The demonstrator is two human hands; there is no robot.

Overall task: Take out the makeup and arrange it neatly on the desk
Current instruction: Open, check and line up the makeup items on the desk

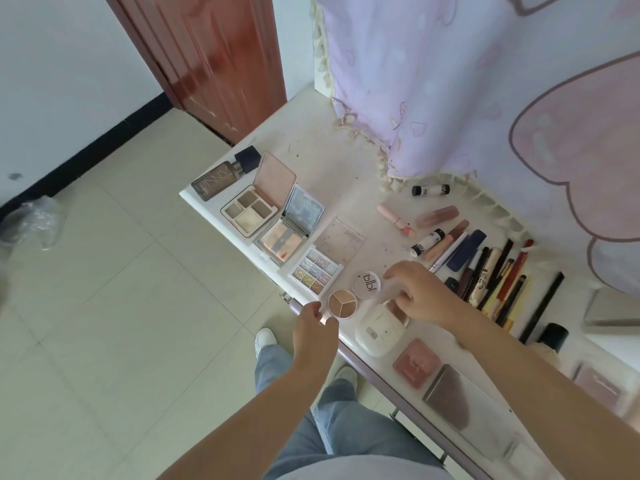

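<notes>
A person stands at a white tabletop (311, 161) lined with makeup. The left hand (313, 329) rests at the front edge, fingers loosely curled beside a round three-colour compact (343, 303), holding nothing. The right hand (420, 294) hovers with relaxed fingers over a white case (377, 332). Open palettes (254, 202) lie to the left; lipsticks and pencils (491, 271) lie in a row to the right.

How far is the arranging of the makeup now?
Mostly done: open palettes line the desk edge, and pens and tubes lie side by side. In hand: the left hand touches the round three-colour pan; the right hand reaches over the white compact. These still need placing.
</notes>
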